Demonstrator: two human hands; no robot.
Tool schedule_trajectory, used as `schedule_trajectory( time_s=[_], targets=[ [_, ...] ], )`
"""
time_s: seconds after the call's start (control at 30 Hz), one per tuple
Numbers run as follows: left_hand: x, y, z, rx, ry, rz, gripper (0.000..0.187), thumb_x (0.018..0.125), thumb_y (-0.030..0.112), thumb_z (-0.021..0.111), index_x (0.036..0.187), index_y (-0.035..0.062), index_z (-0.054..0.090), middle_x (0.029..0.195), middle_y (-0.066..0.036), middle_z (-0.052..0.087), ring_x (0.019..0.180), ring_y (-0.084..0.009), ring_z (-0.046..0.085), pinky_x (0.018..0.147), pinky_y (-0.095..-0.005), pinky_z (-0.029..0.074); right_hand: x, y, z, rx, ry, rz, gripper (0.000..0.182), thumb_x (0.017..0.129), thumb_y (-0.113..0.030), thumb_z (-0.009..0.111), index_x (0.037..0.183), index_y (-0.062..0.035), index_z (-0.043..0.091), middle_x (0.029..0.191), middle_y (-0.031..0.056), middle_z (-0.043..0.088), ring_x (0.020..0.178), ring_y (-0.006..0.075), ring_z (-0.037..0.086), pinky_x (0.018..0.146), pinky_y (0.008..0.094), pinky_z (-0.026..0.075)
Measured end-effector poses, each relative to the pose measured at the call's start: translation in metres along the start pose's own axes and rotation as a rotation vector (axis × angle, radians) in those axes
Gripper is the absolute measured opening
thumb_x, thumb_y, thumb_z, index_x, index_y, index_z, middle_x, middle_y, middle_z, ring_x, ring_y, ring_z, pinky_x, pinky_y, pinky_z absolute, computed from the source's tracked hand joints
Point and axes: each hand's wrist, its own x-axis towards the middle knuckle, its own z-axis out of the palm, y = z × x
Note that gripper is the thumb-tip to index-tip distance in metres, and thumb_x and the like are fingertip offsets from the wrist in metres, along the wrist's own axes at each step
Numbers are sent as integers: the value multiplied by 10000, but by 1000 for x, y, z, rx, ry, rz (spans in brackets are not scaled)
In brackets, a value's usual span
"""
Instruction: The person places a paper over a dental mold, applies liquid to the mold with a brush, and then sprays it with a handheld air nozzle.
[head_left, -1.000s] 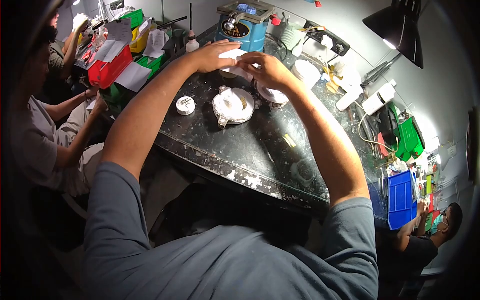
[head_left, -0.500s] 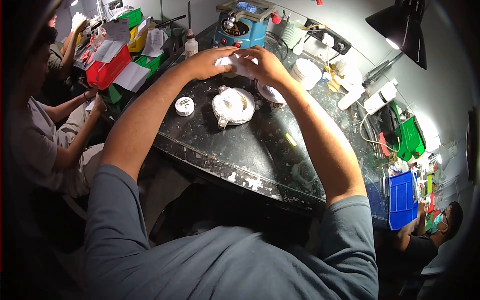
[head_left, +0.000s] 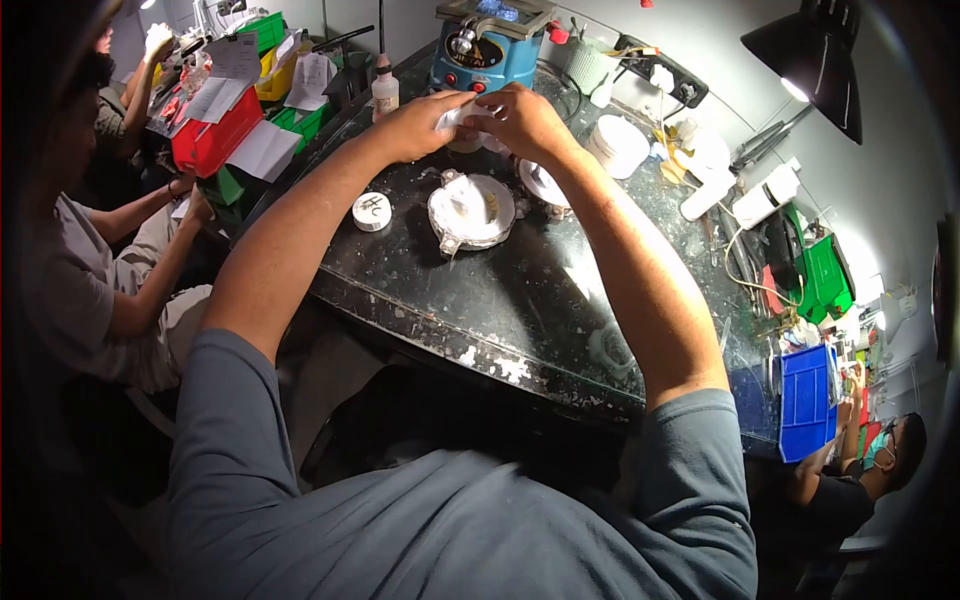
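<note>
My left hand (head_left: 422, 126) is closed around a thin, glossy white piece (head_left: 457, 116) at the back of the bench; its exact kind is hard to make out. From the other side my right hand (head_left: 524, 122) pinches the same piece with bent fingers. Nearer to me sits a round metal flask (head_left: 470, 212) with lugs on its rim, white plaster inside and a small yellowish part at its right. A second flask half (head_left: 543, 185) with white filling lies partly behind my right forearm. At the left is a small round white lid or tub (head_left: 371, 211) with dark marks.
A blue machine (head_left: 482, 62) with a tap stands behind my hands, beside a dropper bottle (head_left: 385, 92). White tubs (head_left: 617, 147), cables and a black lamp (head_left: 808, 66) line the right. Co-workers sit left and far right, near red (head_left: 215, 135) and blue (head_left: 806, 400) bins.
My right fingers have shifted and bent more over the white piece, and less of it shows. The view has moved slightly; the yellow-green strip on the bench is now hidden by my right forearm.
</note>
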Motion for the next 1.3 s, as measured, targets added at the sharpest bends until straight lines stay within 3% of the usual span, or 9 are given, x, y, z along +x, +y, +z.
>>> schedule_trajectory(
  time_s=[0.17, 0.23, 0.37, 0.57, 0.67, 0.9, 1.0, 1.13, 1.3],
  targets=[
    [0, 9, -9, 4, 4, 8, 668, 889, 112, 658, 1520, 109, 438, 1515, -184, 482, 1390, -336, 480, 1142, -402, 397, -6, -4, -3, -32, 32, -39, 456, 862, -378, 779, 1190, -66, 721, 1252, 176, 673, 1130, 290, 674, 929, 397, 549],
    [2, 23, -22, -48, -112, -134, 732, 850, 212, 732, 1514, 103, 444, 1499, -181, 499, 1367, -337, 501, 1127, -395, 412, -10, 1, -1, 5, 39, -76, 467, 851, -361, 777, 1213, -76, 704, 1236, 191, 658, 1123, 329, 665, 949, 412, 538],
    [9, 29, -33, 25, -149, -155, 810, 806, 316, 786, 1511, 100, 450, 1490, -184, 504, 1352, -333, 513, 1116, -399, 422, -12, 3, 4, 32, 96, -131, 526, 848, -333, 767, 1307, -113, 639, 1259, 214, 632, 1133, 383, 645, 979, 440, 523],
    [8, 35, -29, 374, -126, 32, 899, 828, 513, 765, 1528, 71, 413, 1565, -210, 401, 1463, -318, 377, 1226, -427, 266, -19, -5, -7, 67, 158, -162, 551, 893, -356, 719, 1360, -91, 591, 1299, 213, 619, 1195, 383, 615, 1019, 443, 500],
    [2, 47, -27, 534, -137, 84, 1051, 845, 734, 611, 1591, 83, 257, 1607, -206, 326, 1503, -309, 301, 1260, -443, 184, -23, -2, -14, 97, 225, -178, 537, 925, -381, 683, 1362, -83, 588, 1323, 210, 613, 1239, 370, 591, 1047, 437, 478],
    [-4, 50, -18, 517, -239, 95, 1093, 850, 793, 530, 1596, 56, 221, 1633, -192, 272, 1525, -277, 248, 1274, -433, 147, -50, 17, -52, 178, 319, -179, 544, 976, -457, 636, 1366, -81, 590, 1371, 179, 601, 1301, 320, 559, 1092, 425, 428],
    [-4, 54, -19, 468, -263, 51, 1059, 887, 802, 435, 1593, 43, 221, 1641, -194, 248, 1536, -282, 212, 1277, -433, 124, -75, 11, -79, 190, 309, -80, 514, 987, -465, 622, 1367, -119, 602, 1367, 163, 607, 1316, 288, 545, 1123, 422, 385],
    [-3, 54, -20, 416, -285, -1, 989, 934, 778, 353, 1594, 52, 230, 1644, -196, 239, 1543, -286, 190, 1276, -438, 108, -101, 17, -105, 327, 346, -63, 475, 1025, -429, 579, 1389, -122, 598, 1351, 128, 641, 1265, 229, 586, 1074, 370, 435],
    [-1, 57, -24, 407, -292, -9, 971, 940, 761, 378, 1600, 64, 226, 1648, -194, 234, 1546, -283, 187, 1272, -442, 104, -135, 20, -120, 314, 411, -44, 439, 1035, -375, 576, 1359, -81, 616, 1329, 123, 654, 1260, 226, 586, 1086, 363, 419]
  ],
)
